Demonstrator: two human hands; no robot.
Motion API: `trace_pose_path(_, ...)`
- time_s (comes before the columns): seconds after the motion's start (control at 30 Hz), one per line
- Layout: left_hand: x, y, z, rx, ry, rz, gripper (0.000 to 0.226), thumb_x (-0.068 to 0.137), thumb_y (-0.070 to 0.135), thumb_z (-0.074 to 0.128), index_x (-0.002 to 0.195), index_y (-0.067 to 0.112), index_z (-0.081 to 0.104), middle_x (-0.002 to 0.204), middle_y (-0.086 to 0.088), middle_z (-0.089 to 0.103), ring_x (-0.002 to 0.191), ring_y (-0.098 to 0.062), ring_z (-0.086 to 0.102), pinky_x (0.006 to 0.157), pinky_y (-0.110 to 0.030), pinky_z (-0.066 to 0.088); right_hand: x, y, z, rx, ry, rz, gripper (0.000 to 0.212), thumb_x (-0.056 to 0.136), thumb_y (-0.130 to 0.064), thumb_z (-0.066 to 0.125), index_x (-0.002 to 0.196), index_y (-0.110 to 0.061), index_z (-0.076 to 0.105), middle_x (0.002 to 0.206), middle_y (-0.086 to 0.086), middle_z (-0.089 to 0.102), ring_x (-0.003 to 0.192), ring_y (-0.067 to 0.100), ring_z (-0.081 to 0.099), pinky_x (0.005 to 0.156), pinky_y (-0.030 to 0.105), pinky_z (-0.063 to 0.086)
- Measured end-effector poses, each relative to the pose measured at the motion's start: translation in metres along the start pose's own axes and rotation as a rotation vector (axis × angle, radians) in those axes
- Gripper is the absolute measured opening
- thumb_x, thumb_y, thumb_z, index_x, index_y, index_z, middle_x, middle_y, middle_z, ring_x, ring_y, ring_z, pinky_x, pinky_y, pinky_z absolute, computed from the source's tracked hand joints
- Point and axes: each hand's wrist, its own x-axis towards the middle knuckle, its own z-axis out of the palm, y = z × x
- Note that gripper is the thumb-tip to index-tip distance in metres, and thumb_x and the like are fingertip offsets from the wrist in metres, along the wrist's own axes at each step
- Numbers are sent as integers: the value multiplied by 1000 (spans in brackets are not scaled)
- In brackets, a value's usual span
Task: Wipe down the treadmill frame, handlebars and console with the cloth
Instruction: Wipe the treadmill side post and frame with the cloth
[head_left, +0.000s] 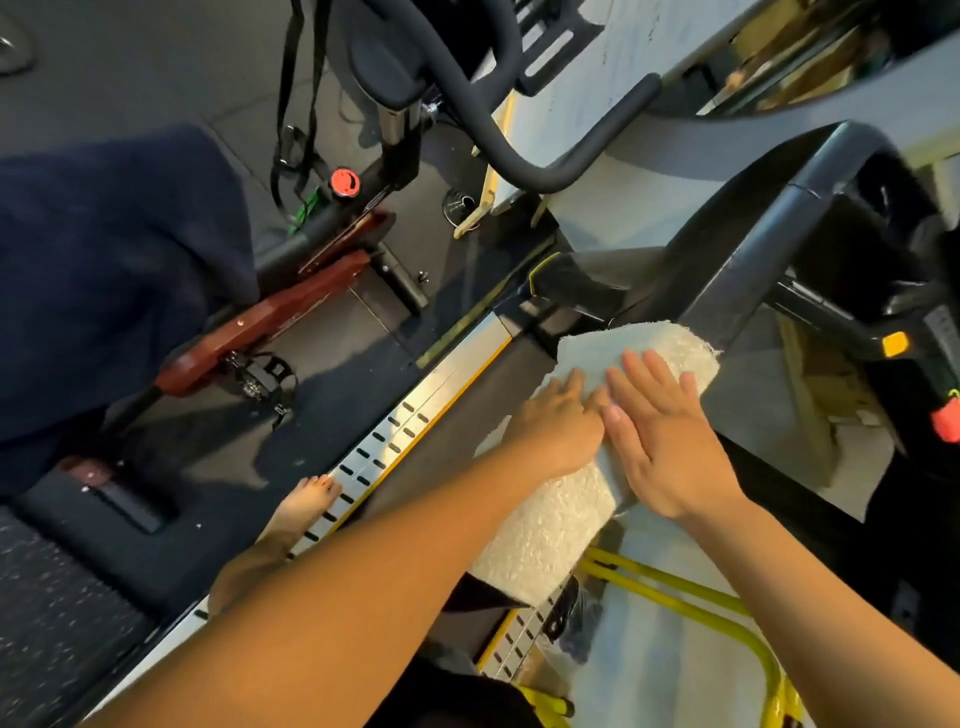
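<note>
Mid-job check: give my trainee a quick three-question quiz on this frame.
1. True or false: the right hand lies flat on the cloth with straight fingers.
2. What do the toes of the bare foot touch? A) the silver side rail B) a bike pedal C) the yellow bars
3. Fill in: the round knob on the bike at upper left is coloured ____.

Key: 1 true; 2 A; 3 red.
</note>
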Motion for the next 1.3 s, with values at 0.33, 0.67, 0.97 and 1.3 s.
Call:
trace_pose_path(0.33,14,-42,5,-361,-42,-15,91,72,84,21,154,43,18,164,14,15,150,-17,17,120,-51,18,-43,-8,20,114,218,-2,50,101,-32,39,147,-12,38,159,6,22,150,17,9,119,20,7)
trace_pose_path(0.67,-30,-30,7,-69,18,164,57,107,40,17,159,20,2,166,3,2,152,-14,5,120,-30,5,-42,-17,23,116,229,-47,51,100,-36,36,141,-8,46,154,7,35,147,18,21,119,34,22)
trace_pose_path(0.97,-49,-9,23,337,230,268,62,107,28,27,154,-2,3,164,-20,5,152,-29,2,122,-35,1,-6,2,18,145,278,-51,47,97,-22,35,134,-2,54,145,10,47,143,18,32,118,19,19)
trace_pose_path(1.3,-50,-5,47,480,389,388,74,98,34,39,153,-5,8,157,-26,18,146,-40,19,122,-47,17,-42,18,16,229,298,-25,46,94,-19,47,138,-5,48,148,7,42,143,19,32,118,33,25)
